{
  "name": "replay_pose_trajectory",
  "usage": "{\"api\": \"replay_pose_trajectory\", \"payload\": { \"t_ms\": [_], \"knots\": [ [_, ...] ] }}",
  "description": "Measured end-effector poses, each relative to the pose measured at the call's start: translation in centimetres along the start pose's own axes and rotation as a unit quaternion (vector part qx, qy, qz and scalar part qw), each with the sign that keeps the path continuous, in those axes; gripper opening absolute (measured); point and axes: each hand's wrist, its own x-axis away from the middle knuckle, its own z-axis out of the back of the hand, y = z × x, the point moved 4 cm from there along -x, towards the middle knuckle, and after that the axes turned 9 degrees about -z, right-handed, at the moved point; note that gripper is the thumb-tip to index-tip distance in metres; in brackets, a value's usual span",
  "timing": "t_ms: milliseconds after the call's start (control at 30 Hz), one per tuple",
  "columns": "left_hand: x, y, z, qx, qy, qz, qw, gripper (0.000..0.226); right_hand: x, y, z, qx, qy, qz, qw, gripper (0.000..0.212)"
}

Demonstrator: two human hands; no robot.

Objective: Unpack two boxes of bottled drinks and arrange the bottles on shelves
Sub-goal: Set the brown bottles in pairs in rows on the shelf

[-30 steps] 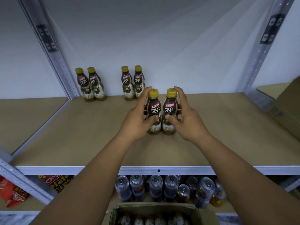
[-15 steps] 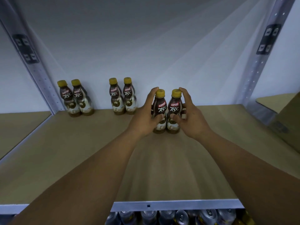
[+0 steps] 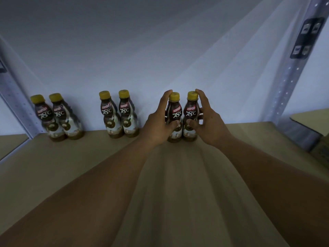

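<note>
Head cam, frame centre-right: left hand [image 3: 156, 127] grips one bottle [image 3: 175, 118], right hand [image 3: 210, 125] grips its neighbour [image 3: 191, 116], both upright on shelf [image 3: 89, 157], bottles touching.

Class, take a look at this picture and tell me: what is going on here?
A person is stocking a shelf. The left hand grips one yellow-capped bottle and the right hand grips a second bottle, both upright near the back wall. A middle pair and a far-left pair stand along that wall.
</note>
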Motion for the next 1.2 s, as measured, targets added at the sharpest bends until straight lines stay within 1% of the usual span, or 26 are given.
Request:
{"api": "replay_pose_trajectory", "payload": {
  "t_ms": [467,633,1200],
  "knots": [
    [-2.6,-1.3,-1.4,0.009,0.000,0.000,1.000,0.095,-2.1,1.3,0.3,-0.005,-0.001,0.013,1.000,0.095],
    [-2.8,-1.4,-1.4,0.004,-0.001,0.004,1.000,0.096,-2.4,1.7,0.1,0.004,0.009,0.005,1.000,0.097],
    [-2.8,-1.1,-1.4,-0.005,-0.009,0.005,1.000,0.096,-2.3,1.6,0.1,0.012,0.001,0.000,1.000,0.097]
  ]
}}
